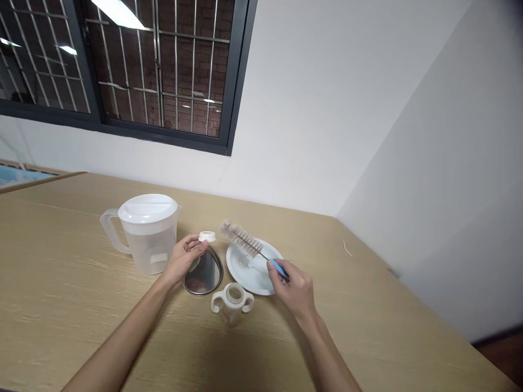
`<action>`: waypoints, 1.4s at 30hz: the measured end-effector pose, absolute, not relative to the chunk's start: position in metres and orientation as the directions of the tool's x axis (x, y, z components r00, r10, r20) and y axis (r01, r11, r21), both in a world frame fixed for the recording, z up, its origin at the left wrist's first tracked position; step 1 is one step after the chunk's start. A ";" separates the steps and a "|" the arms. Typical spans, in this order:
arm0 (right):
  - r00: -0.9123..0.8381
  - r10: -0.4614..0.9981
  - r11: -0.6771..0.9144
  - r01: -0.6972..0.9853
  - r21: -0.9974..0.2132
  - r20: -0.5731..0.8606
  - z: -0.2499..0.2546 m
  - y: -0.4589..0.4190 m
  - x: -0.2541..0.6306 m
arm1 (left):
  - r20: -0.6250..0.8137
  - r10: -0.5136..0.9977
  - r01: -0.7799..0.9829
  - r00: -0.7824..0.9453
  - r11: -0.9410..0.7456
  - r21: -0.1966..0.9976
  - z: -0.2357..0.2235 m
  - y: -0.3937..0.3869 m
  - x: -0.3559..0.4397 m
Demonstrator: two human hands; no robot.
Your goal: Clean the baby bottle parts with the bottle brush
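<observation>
Between the fingertips of my left hand (pixel 186 258) is a white bottle collar ring (pixel 207 237), held above a round metal tray (pixel 204 275). My right hand (pixel 295 286) grips the blue handle of a bottle brush (pixel 245 239), its pale bristles pointing up and left over a white plate (pixel 241 275). A baby bottle (pixel 234 302) with two side handles stands upright and uncapped on the table, nearer to me and between my hands. Something small and pale lies on the plate, partly hidden by the brush.
A lidded translucent pitcher (pixel 149 237) stands to the left, its handle facing left. The wooden table (pixel 368 326) meets a white wall at the back and right. A thin pale strip (pixel 347 248) lies at the right. A barred window is above.
</observation>
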State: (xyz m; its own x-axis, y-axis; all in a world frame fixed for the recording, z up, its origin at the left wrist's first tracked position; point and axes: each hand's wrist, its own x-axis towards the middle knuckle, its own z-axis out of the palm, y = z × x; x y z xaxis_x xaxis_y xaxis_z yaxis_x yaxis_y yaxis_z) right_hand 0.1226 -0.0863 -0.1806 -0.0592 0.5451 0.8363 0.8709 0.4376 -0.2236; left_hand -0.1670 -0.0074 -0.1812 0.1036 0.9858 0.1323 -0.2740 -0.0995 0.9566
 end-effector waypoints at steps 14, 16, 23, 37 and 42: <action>-0.053 0.575 0.400 0.889 -0.224 0.816 -0.186 -0.083 0.126 | 0.065 0.989 -0.348 0.129 -0.016 0.937 -0.176 -0.010 -0.166; -0.042 0.570 0.416 0.876 -0.244 0.821 -0.185 -0.084 0.126 | 0.066 0.990 -0.331 0.122 -0.022 0.943 -0.177 -0.009 -0.166; -0.111 0.551 0.490 0.845 -0.213 0.827 -0.183 -0.087 0.119 | 0.080 0.993 -0.240 0.089 -0.056 0.969 -0.181 -0.008 -0.167; -0.090 0.559 0.480 0.846 -0.233 0.824 -0.181 -0.088 0.120 | 0.082 0.993 -0.239 0.079 -0.061 0.969 -0.182 -0.008 -0.167; -0.101 0.577 0.433 0.879 -0.199 0.810 -0.185 -0.085 0.120 | 0.103 0.992 -0.266 0.077 -0.079 0.961 -0.182 -0.007 -0.167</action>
